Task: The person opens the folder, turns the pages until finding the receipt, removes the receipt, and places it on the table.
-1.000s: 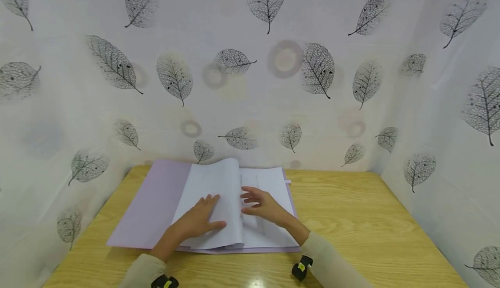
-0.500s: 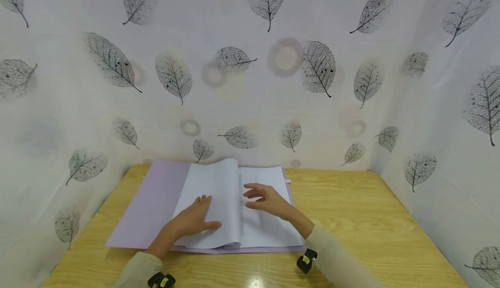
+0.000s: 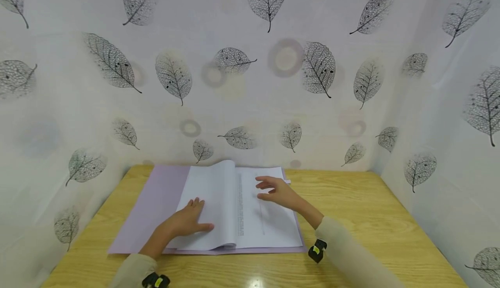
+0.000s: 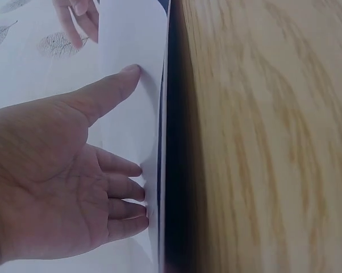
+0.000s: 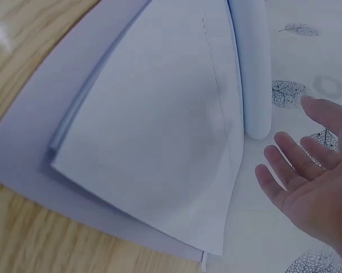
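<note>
A purple-covered book or folder lies open on the wooden table, with white pages inside. My left hand rests on the turned left-hand page, fingers extended and thumb spread. In the left wrist view the fingertips of that hand touch the white paper. Over the right-hand page hovers my right hand, its fingers loosely bent and holding nothing. The right wrist view shows this hand apart from the page. Near the fold, the right page carries a narrow column of small print.
Bare wood of the table extends to the right of the book. A leaf-patterned white curtain encloses the back and sides. A small white ribbon sticks out at the book's right edge.
My right hand has drawn away to the right and slightly up from the fold. My left hand has slid left across the page, and the curled page edge lies further left, exposing more print.
</note>
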Action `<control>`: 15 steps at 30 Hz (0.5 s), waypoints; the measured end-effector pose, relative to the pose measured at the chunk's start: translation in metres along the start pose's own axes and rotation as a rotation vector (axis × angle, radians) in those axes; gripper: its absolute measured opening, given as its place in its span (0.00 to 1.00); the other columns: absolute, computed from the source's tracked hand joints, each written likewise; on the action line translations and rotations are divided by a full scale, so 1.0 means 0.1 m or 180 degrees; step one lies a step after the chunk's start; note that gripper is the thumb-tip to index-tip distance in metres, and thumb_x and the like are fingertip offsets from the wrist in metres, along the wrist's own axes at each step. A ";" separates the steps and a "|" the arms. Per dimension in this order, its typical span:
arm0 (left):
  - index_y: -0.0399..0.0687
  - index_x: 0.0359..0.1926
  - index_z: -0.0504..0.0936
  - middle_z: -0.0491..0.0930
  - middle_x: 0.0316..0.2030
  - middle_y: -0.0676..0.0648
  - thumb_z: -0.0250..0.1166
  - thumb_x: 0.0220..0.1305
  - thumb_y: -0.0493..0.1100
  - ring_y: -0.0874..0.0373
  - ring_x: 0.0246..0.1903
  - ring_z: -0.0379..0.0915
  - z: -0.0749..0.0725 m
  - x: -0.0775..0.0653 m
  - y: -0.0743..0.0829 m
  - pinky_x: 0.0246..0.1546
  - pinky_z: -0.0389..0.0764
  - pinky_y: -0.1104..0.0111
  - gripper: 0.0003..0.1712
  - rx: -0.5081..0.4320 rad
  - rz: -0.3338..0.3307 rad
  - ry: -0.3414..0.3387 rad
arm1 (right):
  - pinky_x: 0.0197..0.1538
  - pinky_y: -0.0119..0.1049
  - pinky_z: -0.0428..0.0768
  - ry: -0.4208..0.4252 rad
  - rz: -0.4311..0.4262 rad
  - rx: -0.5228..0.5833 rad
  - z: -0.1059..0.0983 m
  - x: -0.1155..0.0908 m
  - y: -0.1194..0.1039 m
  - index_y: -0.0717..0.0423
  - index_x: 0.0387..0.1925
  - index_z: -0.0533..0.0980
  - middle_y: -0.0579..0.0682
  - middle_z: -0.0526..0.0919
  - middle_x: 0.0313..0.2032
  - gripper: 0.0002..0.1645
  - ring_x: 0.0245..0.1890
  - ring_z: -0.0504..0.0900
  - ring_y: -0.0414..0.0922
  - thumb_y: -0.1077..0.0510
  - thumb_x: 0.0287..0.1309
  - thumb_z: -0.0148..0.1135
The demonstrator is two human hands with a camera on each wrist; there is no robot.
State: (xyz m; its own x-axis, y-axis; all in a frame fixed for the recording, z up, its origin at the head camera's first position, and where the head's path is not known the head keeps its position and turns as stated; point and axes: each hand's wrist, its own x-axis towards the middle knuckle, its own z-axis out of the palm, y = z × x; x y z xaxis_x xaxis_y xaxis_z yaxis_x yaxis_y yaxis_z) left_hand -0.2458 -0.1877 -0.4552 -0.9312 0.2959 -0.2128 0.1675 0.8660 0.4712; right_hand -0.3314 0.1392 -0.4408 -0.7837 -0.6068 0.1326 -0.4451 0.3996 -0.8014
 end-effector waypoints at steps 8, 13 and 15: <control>0.20 0.73 0.55 0.47 0.74 0.19 0.73 0.61 0.58 0.23 0.75 0.42 -0.07 -0.03 -0.06 0.76 0.52 0.36 0.58 -0.0076 -0.0006 -0.0050 | 0.66 0.62 0.76 0.0292 0.0272 -0.0168 -0.16 -0.02 0.14 0.67 0.69 0.68 0.69 0.75 0.65 0.33 0.66 0.74 0.65 0.62 0.66 0.65; 0.20 0.73 0.56 0.48 0.74 0.19 0.75 0.59 0.56 0.24 0.75 0.42 -0.08 -0.02 -0.10 0.76 0.52 0.36 0.58 -0.0045 -0.0080 -0.0036 | 0.66 0.64 0.74 0.0339 0.0287 -0.0206 -0.20 -0.04 0.25 0.70 0.70 0.65 0.70 0.71 0.68 0.36 0.67 0.72 0.67 0.61 0.66 0.66; 0.20 0.73 0.56 0.48 0.74 0.19 0.75 0.59 0.55 0.23 0.75 0.43 -0.08 -0.02 -0.12 0.75 0.52 0.36 0.58 -0.0041 -0.0095 -0.0036 | 0.67 0.64 0.74 0.0361 0.0299 -0.0218 -0.21 -0.05 0.29 0.71 0.71 0.65 0.70 0.70 0.69 0.37 0.68 0.71 0.67 0.61 0.65 0.66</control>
State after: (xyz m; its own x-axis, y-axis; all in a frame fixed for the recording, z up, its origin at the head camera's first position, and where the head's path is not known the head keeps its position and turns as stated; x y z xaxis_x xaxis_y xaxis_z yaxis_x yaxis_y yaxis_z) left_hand -0.2483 -0.2018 -0.4538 -0.9320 0.2746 -0.2365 0.1355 0.8692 0.4755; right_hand -0.3493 0.1686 -0.4526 -0.8654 -0.4847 0.1271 -0.3930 0.4991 -0.7723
